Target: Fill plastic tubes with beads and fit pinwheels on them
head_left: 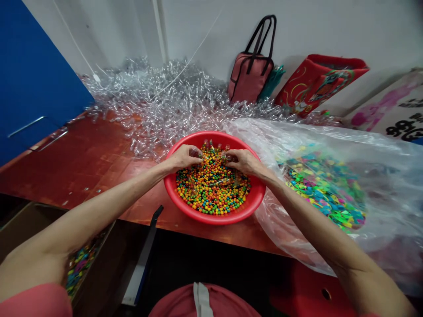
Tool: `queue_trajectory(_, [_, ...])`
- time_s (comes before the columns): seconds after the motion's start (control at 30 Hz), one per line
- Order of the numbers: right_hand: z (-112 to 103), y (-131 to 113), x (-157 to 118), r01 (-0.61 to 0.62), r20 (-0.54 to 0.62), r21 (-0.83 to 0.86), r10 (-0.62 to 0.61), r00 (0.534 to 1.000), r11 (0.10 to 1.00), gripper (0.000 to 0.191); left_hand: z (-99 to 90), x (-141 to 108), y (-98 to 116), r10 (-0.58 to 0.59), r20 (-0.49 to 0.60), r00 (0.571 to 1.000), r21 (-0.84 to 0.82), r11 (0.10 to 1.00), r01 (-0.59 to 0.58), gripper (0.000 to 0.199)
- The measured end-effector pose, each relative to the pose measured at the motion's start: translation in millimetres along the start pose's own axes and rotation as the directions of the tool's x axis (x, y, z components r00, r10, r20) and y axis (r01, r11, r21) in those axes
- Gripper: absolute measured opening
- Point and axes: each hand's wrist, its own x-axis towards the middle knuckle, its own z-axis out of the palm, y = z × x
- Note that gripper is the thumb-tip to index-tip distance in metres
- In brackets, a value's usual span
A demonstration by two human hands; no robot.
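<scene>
A red basin (214, 219) full of small multicoloured beads (211, 189) stands at the table's front edge. Over its left side, my left hand (186, 157) is closed around a small clear plastic tube (195, 152), low over the beads. Opposite it, my right hand (240, 161) has its fingers closed on another clear tube (228, 157). More clear tubes stick out of the beads at the back of the basin, and a few lie among them. How full the held tubes are is too small to tell.
Behind the basin, a heap of clear tubes (185, 97) spreads to the wall. A plastic bag (264, 132) of colourful pieces lies right. A pink bag (249, 79) and a red bag (317, 83) stand behind. Below left is an open box (95, 268).
</scene>
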Motion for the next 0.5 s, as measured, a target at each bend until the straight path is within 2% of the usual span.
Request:
queue_trajectory(0.1, [-9, 5, -8, 0.003, -0.061, 0.062, 0.001, 0.998, 0.998, 0.02, 0.0, 8, -5, 0.025, 0.002, 1.0, 0.098, 0.995, -0.025, 0.012])
queue_trajectory(0.17, [-17, -1, -15, 0.069, -0.13, 0.045, -0.062, 0.989, 0.997, 0.016, 0.7, 13, -8, 0.05, 0.025, 0.998, 0.211, 0.976, -0.055, 0.01])
queue_trajectory(0.23, [-21, -15, -24, 0.156, -0.15, -0.016, -0.157, 0.976, 0.988, 0.013, 1.5, 15, -10, 0.061, 0.07, 0.996, 0.296, 0.952, -0.079, 0.009])
queue_trajectory(0.3, [-19, -35, -32, 0.222, -0.053, -0.085, -0.227, 0.973, 0.971, 0.011, 1.1, 11, -7, 0.055, 0.095, 0.994, 0.327, 0.941, -0.083, 0.014])
queue_trajectory(0.37, [-8, -57, -37, 0.274, 0.142, -0.151, -0.254, 0.957, 0.95, 0.014, -1.9, 4, 0, 0.05, 0.038, 0.998, 0.329, 0.943, -0.06, 0.022])
queue_trajectory(0.43, [7, -75, -38, 0.317, 0.334, -0.241, -0.229, 0.914, 0.917, 0.015, -8.1, -6, 10, 0.061, -0.056, 0.997, 0.337, 0.941, -0.039, 0.028])
queue_trajectory(0.5, [22, -88, -33, 0.331, 0.441, -0.355, -0.155, 0.884, 0.874, 0.018, -16.1, -15, 19, 0.092, -0.104, 0.99, 0.357, 0.933, -0.049, 0.031])
